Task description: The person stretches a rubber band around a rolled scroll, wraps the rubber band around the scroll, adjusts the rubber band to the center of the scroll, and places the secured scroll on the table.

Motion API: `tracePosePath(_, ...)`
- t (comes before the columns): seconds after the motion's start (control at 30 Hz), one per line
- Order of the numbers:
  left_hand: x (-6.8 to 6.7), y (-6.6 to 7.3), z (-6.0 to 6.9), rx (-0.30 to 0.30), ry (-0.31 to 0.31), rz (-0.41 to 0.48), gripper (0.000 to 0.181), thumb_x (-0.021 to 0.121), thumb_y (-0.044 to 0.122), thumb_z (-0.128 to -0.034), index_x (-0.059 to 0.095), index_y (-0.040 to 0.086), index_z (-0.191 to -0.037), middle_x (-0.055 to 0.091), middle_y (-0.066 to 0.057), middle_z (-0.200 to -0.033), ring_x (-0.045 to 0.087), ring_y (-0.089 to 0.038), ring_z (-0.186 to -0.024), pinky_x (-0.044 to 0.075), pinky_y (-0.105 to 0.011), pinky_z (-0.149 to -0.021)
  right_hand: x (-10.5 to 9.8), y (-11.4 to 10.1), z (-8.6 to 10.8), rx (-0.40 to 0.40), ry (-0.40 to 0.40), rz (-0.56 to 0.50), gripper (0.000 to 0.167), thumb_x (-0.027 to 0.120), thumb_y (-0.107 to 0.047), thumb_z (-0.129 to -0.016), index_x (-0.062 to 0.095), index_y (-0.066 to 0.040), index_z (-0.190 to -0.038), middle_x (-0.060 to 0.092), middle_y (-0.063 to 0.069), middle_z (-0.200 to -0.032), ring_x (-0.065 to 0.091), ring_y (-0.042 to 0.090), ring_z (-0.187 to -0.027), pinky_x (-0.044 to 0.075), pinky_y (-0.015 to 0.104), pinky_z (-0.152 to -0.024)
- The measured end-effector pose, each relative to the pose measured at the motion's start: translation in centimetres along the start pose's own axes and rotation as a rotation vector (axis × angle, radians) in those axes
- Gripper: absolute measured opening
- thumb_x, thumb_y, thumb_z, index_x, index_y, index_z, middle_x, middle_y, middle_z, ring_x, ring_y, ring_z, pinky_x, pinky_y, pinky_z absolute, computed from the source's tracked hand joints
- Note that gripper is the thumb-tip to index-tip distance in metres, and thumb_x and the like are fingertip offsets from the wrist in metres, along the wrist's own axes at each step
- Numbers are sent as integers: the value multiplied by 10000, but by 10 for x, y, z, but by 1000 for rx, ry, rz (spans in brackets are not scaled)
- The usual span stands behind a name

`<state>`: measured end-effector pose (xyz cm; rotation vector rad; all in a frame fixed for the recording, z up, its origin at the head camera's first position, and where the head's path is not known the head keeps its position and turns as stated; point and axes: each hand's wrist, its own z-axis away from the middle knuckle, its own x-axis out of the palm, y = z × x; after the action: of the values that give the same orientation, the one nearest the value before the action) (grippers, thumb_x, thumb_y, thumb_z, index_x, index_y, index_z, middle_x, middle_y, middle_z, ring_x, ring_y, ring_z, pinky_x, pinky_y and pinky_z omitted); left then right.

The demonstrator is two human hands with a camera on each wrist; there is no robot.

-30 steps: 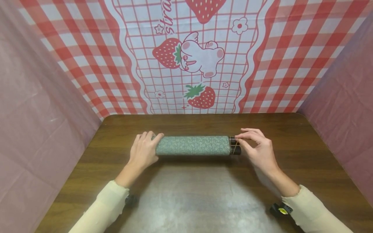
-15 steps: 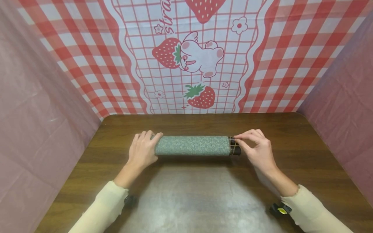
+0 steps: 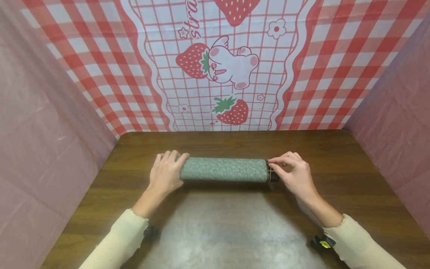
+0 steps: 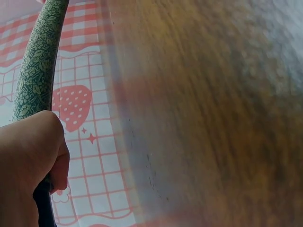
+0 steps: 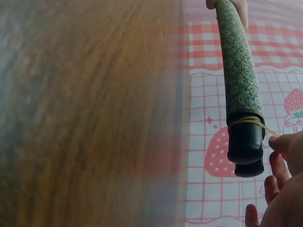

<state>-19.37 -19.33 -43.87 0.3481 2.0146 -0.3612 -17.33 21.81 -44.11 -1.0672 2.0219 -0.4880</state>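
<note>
A green leaf-patterned roll (image 3: 224, 169) stretches sideways over the table (image 3: 215, 228), a yellow band (image 5: 247, 120) round its black right end (image 5: 245, 144).

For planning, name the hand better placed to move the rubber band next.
Right hand, likely: it pinches the rubber band by the scroll's black knobs; the left hand grips the opposite end.

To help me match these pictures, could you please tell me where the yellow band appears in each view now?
Head: the band is right of and below centre, at the roll's right end.
Left wrist: not visible.
Right wrist: the band is right of centre, about mid-height, across a black end.
Shared landmark: the roll.
</note>
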Motion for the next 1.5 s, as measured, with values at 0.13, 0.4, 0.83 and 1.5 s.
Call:
tracePosePath(0.13,0,1,0,0,1,2,885,1044,154,-568,704,200,-1384,760,-112,-1155,714,-336,-1086,593,-530,-979,-1,1,1,14,-17,14,211,888,80,-871,899,-97,-985,797,63,-864,566,-45,-881,441,114,-791)
tracePosePath(0.4,0,2,0,3,19,1,859,1023,132,-567,706,192,-1363,762,-116,-1148,717,-338,-1074,594,-529,-968,-2,4,-1,23,-21,21,237,867,109,-864,896,-86,-996,799,77,-873,568,-49,-873,469,177,-780)
tracePosePath(0.83,-2,1,1,-3,31,2,835,1009,115,-578,711,182,-1355,765,-117,-1134,720,-341,-1062,596,-529,-960,-6,-1,-2,28,-22,-6,235,859,104,-882,896,-102,-990,809,82,-898,586,-71,-916,466,99,-810)
tracePosePath(1.5,1,-2,3,-11,29,-14,812,994,93,-590,721,172,-1350,774,-118,-1135,727,-338,-1055,602,-528,-956,-11,1,4,-59,-177,99,843,982,-52,-772,628,-56,-1536,589,269,-1446,506,386,-1327,437,502,-1039)
